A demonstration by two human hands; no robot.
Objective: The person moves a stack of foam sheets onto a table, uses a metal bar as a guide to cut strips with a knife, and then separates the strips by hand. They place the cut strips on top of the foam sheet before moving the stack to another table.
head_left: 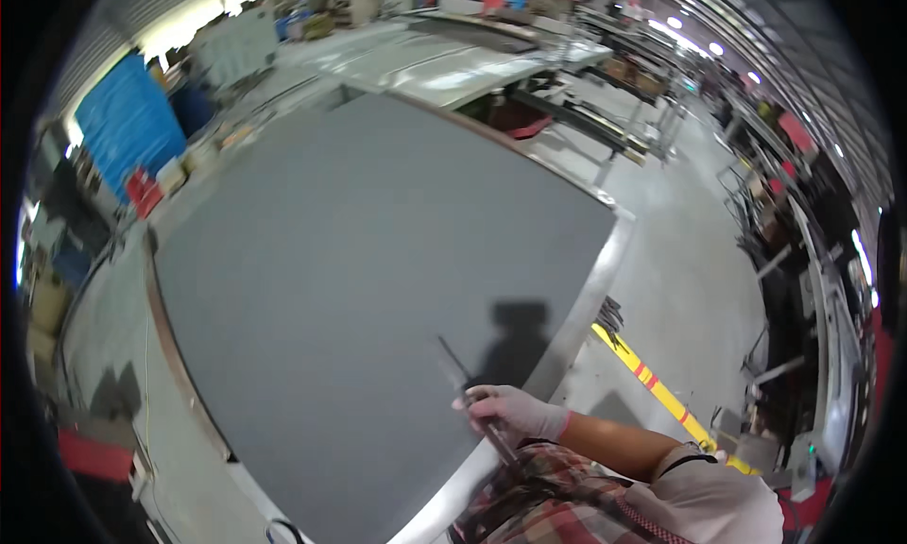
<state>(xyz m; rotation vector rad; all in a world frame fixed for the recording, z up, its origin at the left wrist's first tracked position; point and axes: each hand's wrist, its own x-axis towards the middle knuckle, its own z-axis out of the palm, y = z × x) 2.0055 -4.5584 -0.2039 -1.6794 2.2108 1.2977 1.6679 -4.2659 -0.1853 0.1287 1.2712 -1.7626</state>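
My right hand [526, 414], in a thin pale glove, is closed around a slim dark rod-like tool [454, 357]. The tool's thin end points up and away over a large flat grey panel [368, 232], and its thicker part runs back below my fingers toward my checked clothing. I cannot make out the tool's exact kind or whether it touches the panel. The hand is over the panel's near right part, close to the light metal edge [592, 294]. A dark shadow falls on the panel beyond the hand. My left hand is out of view.
A yellow bar with red bands [652, 383] lies right of the panel, with dark gloves or rags [610, 314] at its far end. Another metal-topped table [425, 67] stands beyond. Racks line the right side; a blue sheet [130, 124] hangs at the far left.
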